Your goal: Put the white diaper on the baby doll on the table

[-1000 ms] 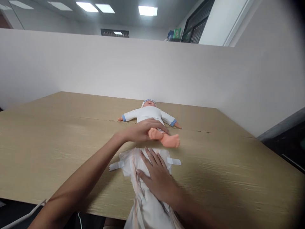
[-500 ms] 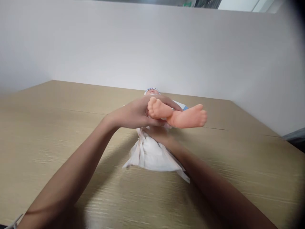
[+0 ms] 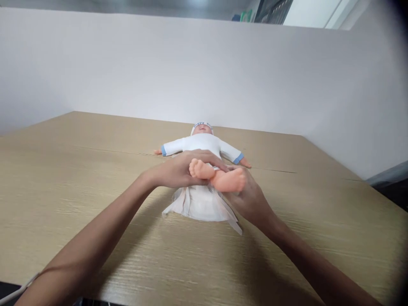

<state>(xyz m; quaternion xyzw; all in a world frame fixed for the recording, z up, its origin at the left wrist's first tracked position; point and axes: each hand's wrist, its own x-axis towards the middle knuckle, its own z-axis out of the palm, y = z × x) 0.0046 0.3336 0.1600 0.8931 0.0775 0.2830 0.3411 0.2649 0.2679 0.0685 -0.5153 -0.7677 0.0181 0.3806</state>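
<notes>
Left hand curled round legs of doll, thumb below. Right hand at right-side foot; fingertips hidden, can't tell if pinching. Doll lies long ways, head far, feet near. White diaper below feet, fanning toward near side, about midway between hands.

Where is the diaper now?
In the head view, the diaper lies on the table near the centre, below the doll's feet, between the two forearms.

— Any writing to read?
— Blue letters on the white headband of the pink plastic doll in a white, blue-cuffed top: apparently "Happy".
— And after that?
— More letters, too small to make out.
</notes>
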